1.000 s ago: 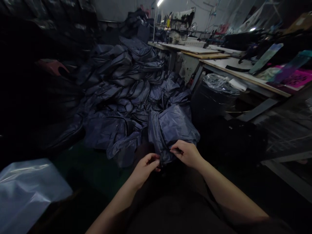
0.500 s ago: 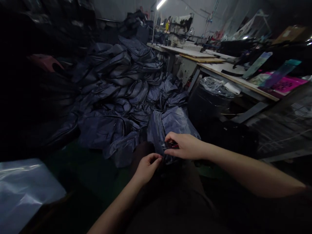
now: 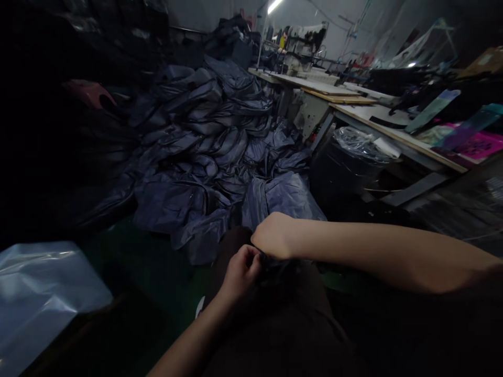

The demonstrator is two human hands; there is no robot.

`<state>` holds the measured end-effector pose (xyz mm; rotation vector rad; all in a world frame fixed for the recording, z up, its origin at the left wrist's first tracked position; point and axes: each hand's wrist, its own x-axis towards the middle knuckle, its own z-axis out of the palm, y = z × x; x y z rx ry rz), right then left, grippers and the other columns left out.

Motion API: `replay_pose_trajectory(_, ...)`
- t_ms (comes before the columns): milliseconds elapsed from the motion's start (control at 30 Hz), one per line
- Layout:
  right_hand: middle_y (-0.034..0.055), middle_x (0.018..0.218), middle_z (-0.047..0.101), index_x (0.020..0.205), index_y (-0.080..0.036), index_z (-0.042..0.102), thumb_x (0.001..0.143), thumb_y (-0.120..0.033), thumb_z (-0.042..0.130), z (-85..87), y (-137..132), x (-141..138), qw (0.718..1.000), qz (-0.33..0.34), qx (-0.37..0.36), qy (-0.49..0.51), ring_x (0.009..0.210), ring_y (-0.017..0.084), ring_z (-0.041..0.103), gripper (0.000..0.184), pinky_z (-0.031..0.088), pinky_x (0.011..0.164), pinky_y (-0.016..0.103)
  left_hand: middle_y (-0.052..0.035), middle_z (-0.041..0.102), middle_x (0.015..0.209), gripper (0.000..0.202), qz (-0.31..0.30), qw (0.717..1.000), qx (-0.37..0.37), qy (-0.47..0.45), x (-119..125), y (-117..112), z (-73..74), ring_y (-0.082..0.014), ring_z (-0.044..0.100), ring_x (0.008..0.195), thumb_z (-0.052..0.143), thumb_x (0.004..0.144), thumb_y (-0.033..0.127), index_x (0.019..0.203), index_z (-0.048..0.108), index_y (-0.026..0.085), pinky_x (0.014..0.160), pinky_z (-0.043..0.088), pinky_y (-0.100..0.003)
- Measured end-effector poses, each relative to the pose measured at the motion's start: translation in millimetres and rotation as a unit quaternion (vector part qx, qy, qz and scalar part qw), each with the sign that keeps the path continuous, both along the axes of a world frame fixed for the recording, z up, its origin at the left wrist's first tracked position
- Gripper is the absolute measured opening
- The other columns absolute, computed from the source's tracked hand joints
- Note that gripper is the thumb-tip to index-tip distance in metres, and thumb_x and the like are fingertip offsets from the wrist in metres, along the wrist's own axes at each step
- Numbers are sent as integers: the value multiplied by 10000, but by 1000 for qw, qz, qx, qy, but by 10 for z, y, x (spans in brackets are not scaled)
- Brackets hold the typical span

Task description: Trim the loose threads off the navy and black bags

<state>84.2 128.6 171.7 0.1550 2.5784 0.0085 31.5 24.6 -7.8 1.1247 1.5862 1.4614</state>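
My left hand is closed, thumb and forefinger pinched at the edge of a dark fabric piece over my lap. Right beside it, my right hand is curled with its back toward me, hiding its fingers and whatever they hold. The fabric is too dark to show its shape. Just beyond my hands lies a dark blue-grey bag with a shiny surface, partly covered by my right hand and forearm.
A large heap of similar bags fills the floor ahead. Sewing tables stand to the right, with a plastic-lined bin beside them. Clear plastic sheeting lies at lower left. A pink stool is at far left.
My right hand has moved left and turned over, hiding the small red and dark object seen in it before. My left hand stays pinched. The view has shifted slightly left.
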Motion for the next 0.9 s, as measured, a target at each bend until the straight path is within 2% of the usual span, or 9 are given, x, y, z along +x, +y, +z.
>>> replay_pose_trajectory(67,113,759,724,654,-151,697,642,-36,639,39,-43,-71,999,10,9,-38,745,259,684,130,472,595,300,-54,634,854,153,1,1000,14,0,14,-1,-5,-164,561,747,515,834,293,911,578,176,684,428,-257)
replay_pose_trajectory(200,129,893,721,784,-131,710,729,-73,603,49,-115,-158,995,40,27,-89,849,254,675,133,480,615,288,-68,653,941,209,1,999,35,4,30,-10,26,-175,593,823,515,834,278,997,578,164,738,446,-265)
replay_pose_trajectory(367,115,931,713,841,-134,694,779,-94,569,46,-107,-160,991,56,28,-122,881,254,663,145,462,605,280,-58,666,916,200,30,999,14,27,11,-33,35,-171,602,798,537,824,303,957,607,171,723,459,-261)
replay_pose_trajectory(467,106,925,707,937,-149,649,801,-192,578,66,74,-63,999,29,31,-2,836,248,662,159,438,595,275,-48,654,850,222,95,995,-20,29,-86,-36,-23,-184,607,773,494,848,319,986,593,177,729,472,-301)
replay_pose_trajectory(567,88,919,691,1006,-167,582,845,-352,551,42,341,127,981,-61,48,179,805,226,645,248,410,597,261,-122,591,1116,423,179,978,-41,103,-225,-61,-57,-265,540,1057,548,802,247,1212,494,160,923,403,-436)
replay_pose_trajectory(633,54,903,683,978,-188,575,845,-395,556,-24,494,289,965,-119,23,232,777,197,629,247,397,606,247,-162,463,1307,569,217,952,-35,214,-268,-113,-24,-309,398,1234,592,762,200,1305,427,160,1026,288,-508)
replay_pose_trajectory(667,39,895,680,965,-197,579,837,-395,570,-72,551,374,961,-138,-2,240,769,184,623,237,397,617,243,-162,419,1349,575,223,937,-18,270,-260,-148,12,-317,354,1268,601,755,188,1305,436,168,1046,256,-521)
replay_pose_trajectory(767,23,917,671,994,-203,592,819,-376,604,-239,630,610,953,-153,-85,247,783,164,612,246,416,668,242,-112,411,1359,427,183,911,66,365,-133,-250,168,-304,335,1282,607,766,173,1187,560,234,1049,274,-510)
replay_pose_trajectory(900,41,959,644,1013,-187,615,814,-353,621,-424,605,816,945,-88,-160,272,854,163,593,259,433,725,250,-62,438,1346,323,101,903,119,401,70,-262,338,-305,317,1288,626,764,153,1055,650,290,1034,304,-502)
